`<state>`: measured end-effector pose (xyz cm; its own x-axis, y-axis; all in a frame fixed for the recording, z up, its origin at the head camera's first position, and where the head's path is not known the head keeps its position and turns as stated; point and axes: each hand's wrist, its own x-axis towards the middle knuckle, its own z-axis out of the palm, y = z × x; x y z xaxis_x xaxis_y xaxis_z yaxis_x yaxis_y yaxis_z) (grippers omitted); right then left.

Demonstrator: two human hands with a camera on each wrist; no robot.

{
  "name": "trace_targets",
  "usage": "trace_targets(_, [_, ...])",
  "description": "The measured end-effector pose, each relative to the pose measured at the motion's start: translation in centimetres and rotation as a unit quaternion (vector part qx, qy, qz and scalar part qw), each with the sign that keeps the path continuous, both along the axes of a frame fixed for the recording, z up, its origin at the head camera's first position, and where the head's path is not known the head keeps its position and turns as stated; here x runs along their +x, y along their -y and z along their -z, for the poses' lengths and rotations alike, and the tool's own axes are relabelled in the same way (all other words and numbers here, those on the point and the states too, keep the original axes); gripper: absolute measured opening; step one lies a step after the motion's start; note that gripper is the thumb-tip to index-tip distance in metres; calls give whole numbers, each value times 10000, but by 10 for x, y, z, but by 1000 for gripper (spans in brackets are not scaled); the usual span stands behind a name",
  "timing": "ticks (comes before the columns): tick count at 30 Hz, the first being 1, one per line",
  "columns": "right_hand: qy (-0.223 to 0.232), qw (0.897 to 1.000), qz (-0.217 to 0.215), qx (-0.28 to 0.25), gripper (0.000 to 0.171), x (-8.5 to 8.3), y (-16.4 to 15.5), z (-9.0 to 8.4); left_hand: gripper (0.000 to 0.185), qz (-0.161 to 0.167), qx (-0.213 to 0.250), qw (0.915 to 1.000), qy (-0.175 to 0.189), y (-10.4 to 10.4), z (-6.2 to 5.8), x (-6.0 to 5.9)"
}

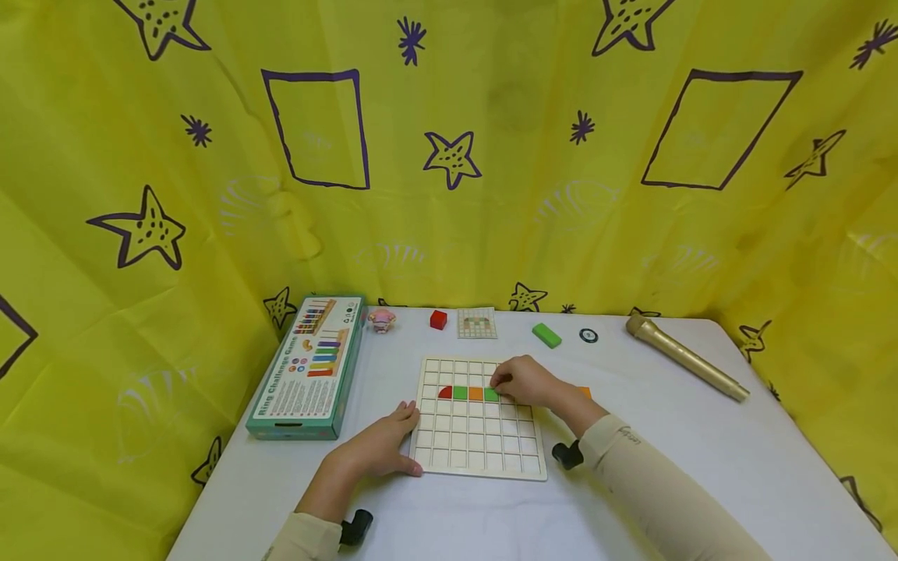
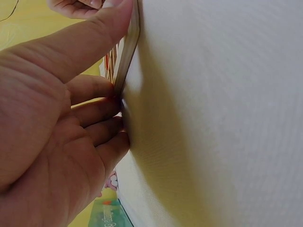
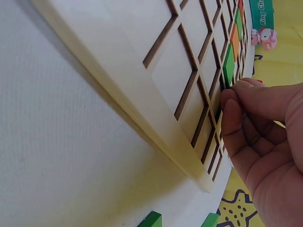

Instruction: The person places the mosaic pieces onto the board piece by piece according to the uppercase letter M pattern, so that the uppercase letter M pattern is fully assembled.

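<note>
A white gridded wooden board [image 1: 477, 436] lies on the table. One of its rows holds a red rounded tile [image 1: 446, 393], a green tile [image 1: 460, 393], an orange tile [image 1: 475, 393] and a second green tile [image 1: 491, 395]. My right hand [image 1: 526, 381] pinches at the end of that second green tile, thumb and index finger together; in the right wrist view the green tile [image 3: 229, 66] meets the fingertips. My left hand [image 1: 382, 444] rests against the board's left edge, fingers extended along its side and thumb at the near corner, as the left wrist view shows.
A Ring Challenge Game box [image 1: 302, 374] lies at the left. Along the back stand a pink figurine [image 1: 382, 320], red cube [image 1: 438, 319], pattern card [image 1: 477, 323], green block [image 1: 546, 336] and round black token [image 1: 588, 336]. A gold microphone-like object [image 1: 687, 358] lies right. An orange piece [image 1: 585, 392] shows behind my right forearm.
</note>
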<state>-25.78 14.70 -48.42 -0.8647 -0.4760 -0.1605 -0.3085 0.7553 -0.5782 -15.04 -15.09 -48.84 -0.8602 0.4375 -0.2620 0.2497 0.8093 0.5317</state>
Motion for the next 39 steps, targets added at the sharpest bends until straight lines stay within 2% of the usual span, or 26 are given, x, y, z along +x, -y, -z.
trace_targets(8, [273,9993,211,-163,11,1,-8,-5,99,-24,24,10000,43,0,1,-1])
trace_targets(17, [51,9998,121,-126,9,-1,-22,-12,100,-86,32,9999,110,0,2,-2])
trace_targets(28, [115,9989,261,-376,8,1,-38,-21,99,-96,36,9999,111,1,0,-1])
trace_targets(35, [237,9987,331,-322,7,2,-51,-19,99,-43,60,9999,95,1,2,-3])
trace_targets(39, [138,9991,295,-282,7,3,-59,-17,100,-27,99,9999,101,2,3,-3])
